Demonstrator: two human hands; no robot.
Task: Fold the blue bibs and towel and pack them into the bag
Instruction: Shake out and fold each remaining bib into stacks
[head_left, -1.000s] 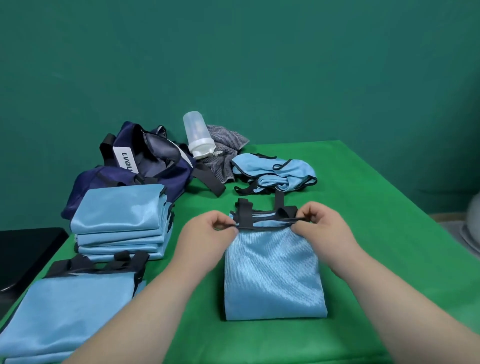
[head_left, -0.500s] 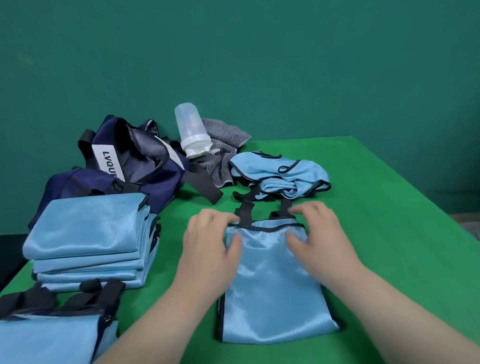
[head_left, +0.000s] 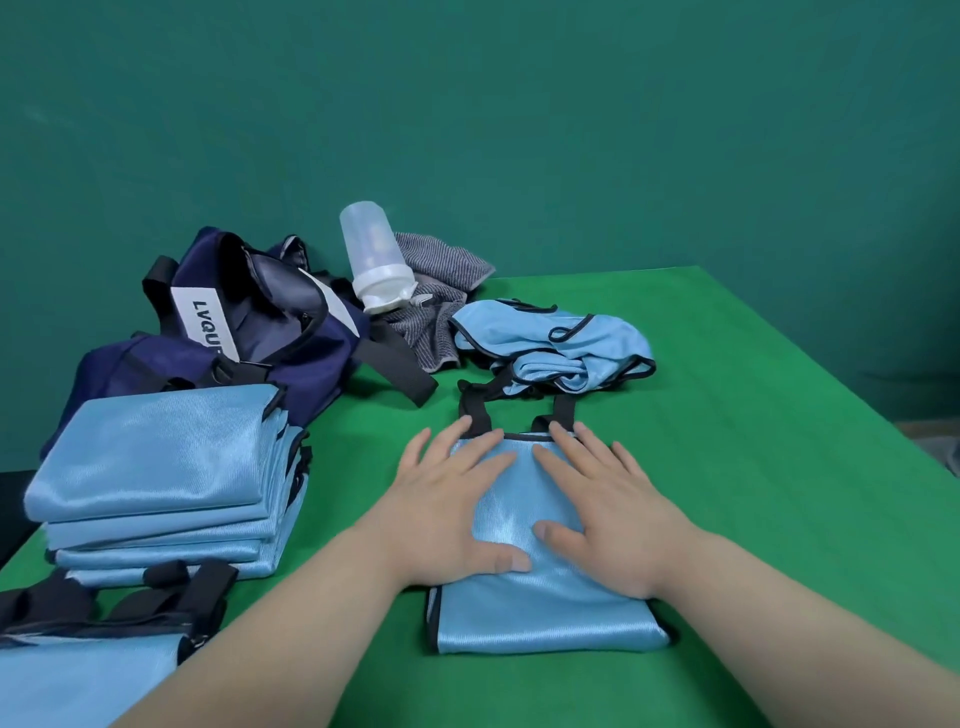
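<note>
both hands are down flat on the folded bib (head_left: 545, 618) right now. the left hand (head_left: 452, 514) is palm down on the left half of the cloth, fingers straight and spread, thumb pointing in toward the middle. it's pressing, not gripping anything. the right hand (head_left: 608, 514) is doing the same on the right half: fingers fanned out, thumb turned in, nothing held. the two thumbs are near each other but apart.

what's changed: a second ago both hands had curled fingers pinching the black straps (head_left: 475, 415) at the far end of the bib. half a second ago they'd let go and were settling onto the cloth with the fingers a bit bent. now they're fully flat and have slid back toward the person, so the straps poke out just past the fingertips and lie on the green tabletop (head_left: 753, 467). the bib is under both palms, and its near edge sticks out below the wrists.

the rest looks the same, though the view has tipped a little. a crumpled bib (head_left: 550, 338) sits beyond the fingertips, just past the straps. the stack of folded bibs (head_left: 156, 467) is off to the left of the left hand. the dark blue bag (head_left: 249, 332) gapes open behind that stack. a clear bottle (head_left: 374, 260) is tilted between the bag and the grey towel (head_left: 441, 291), far out past the left fingertips. another bib (head_left: 78, 675) with black straps lies beside the left forearm, at the near left.
</note>
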